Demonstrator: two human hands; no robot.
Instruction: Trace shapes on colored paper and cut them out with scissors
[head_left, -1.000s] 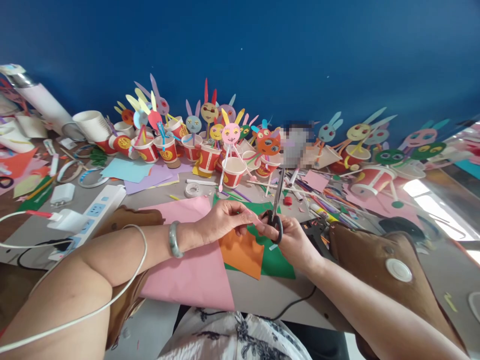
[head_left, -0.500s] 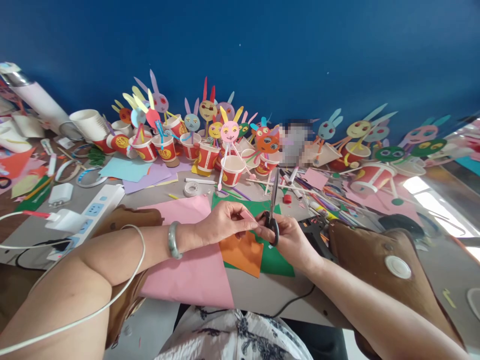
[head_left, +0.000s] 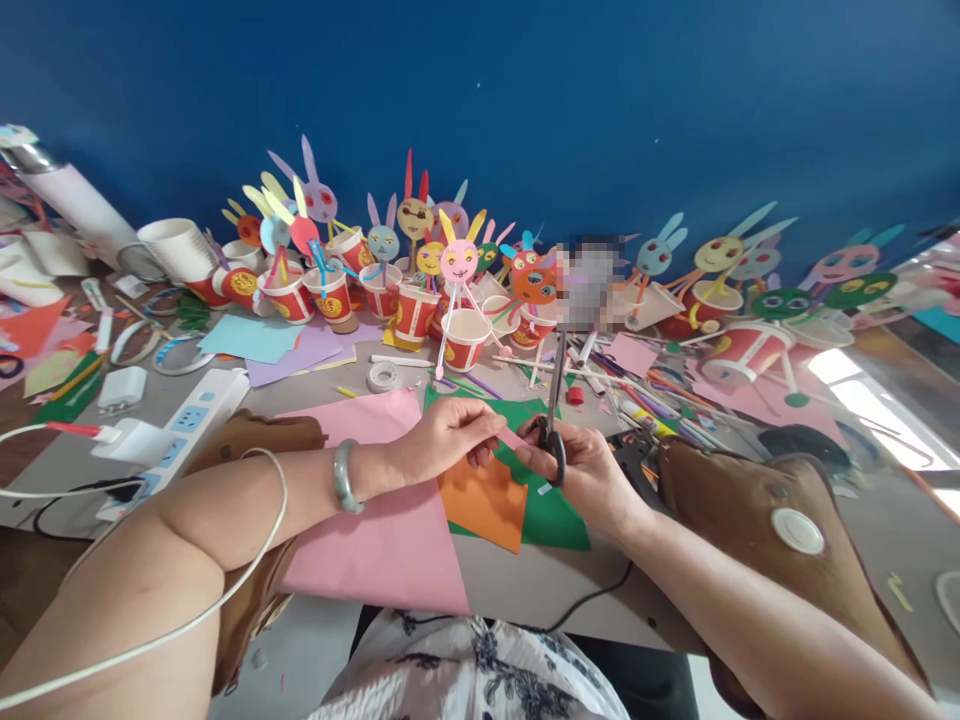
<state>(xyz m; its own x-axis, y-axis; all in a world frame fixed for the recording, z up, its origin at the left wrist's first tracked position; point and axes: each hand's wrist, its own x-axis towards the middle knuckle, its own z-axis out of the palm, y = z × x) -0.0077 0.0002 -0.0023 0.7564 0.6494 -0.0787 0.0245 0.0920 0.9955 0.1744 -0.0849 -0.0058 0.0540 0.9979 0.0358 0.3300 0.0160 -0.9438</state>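
Observation:
My left hand [head_left: 459,435] pinches one end of a small pink paper strip [head_left: 512,438]. The fingertips of my right hand [head_left: 581,468] touch the strip's other end. Dark-handled scissors [head_left: 555,420] sit in that same right hand, their handle loops around its fingers and their blades pointing up and away from me. Below both hands lie an orange paper sheet [head_left: 484,505] and a green sheet [head_left: 559,520], with a large pink sheet [head_left: 375,560] to the left.
Red paper cups with rabbit-like paper figures [head_left: 466,340] line the blue wall. A white power strip [head_left: 196,420] lies at left, a tape roll [head_left: 382,376] ahead. Pens and sticks [head_left: 675,400] are scattered right, beside a brown cushion-like object [head_left: 750,530].
My hands have drawn slightly apart, so more of the pink strip shows between them. The scissors have shifted a little to the right with my right hand.

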